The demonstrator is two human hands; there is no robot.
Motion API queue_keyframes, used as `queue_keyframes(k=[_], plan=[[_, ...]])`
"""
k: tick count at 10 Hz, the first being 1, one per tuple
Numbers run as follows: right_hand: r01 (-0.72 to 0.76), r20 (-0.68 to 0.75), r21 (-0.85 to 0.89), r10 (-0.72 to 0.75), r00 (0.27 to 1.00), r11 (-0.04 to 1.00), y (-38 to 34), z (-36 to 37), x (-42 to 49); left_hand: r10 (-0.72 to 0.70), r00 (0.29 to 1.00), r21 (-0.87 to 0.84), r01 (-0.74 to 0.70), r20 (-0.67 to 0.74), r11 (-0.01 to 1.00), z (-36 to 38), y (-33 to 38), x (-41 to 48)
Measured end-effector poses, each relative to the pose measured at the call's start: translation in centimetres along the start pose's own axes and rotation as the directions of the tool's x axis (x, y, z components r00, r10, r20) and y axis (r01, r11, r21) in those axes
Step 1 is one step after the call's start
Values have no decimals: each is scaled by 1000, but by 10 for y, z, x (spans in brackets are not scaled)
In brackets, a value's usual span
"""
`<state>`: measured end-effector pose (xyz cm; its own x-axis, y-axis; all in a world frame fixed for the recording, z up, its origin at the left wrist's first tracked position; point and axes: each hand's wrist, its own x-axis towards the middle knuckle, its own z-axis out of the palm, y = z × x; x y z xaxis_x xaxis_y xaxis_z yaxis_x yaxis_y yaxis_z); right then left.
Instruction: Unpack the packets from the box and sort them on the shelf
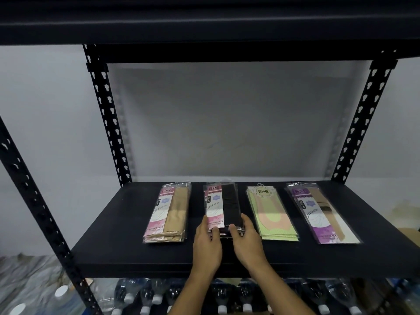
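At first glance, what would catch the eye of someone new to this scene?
The left grip and the right grip hold the near end of the black packet, second from the left in a row on the black shelf. Beside it lie a pink packet, green packets and a purple packet; water bottles sit below.

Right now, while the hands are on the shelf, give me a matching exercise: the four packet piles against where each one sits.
Things:
1. beige packets
2. black packets
3. green packets
4. purple packets

Places on the shelf:
A. right end of the row
B. held by the left hand and the right hand
C. left end of the row
D. second from the right

Pairs: 1-C, 2-B, 3-D, 4-A
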<state>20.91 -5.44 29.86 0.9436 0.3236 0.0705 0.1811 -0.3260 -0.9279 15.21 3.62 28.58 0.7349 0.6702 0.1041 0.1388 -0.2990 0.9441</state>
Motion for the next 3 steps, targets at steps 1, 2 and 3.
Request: queue_keyframes(k=[1, 2, 3], plan=[[-6, 11, -6, 7, 1000, 1000, 1, 0, 1, 6, 1000, 2, -6, 15, 1000, -1, 0, -1], [-14, 9, 1, 14, 1000, 1000, -5, -4, -2, -10, 999, -6, 10, 32, 1000, -4, 3, -2], [14, -13, 32, -14, 1000, 999, -7, -6, -9, -15, 1000, -33, 15, 12, 999, -6, 5, -8]])
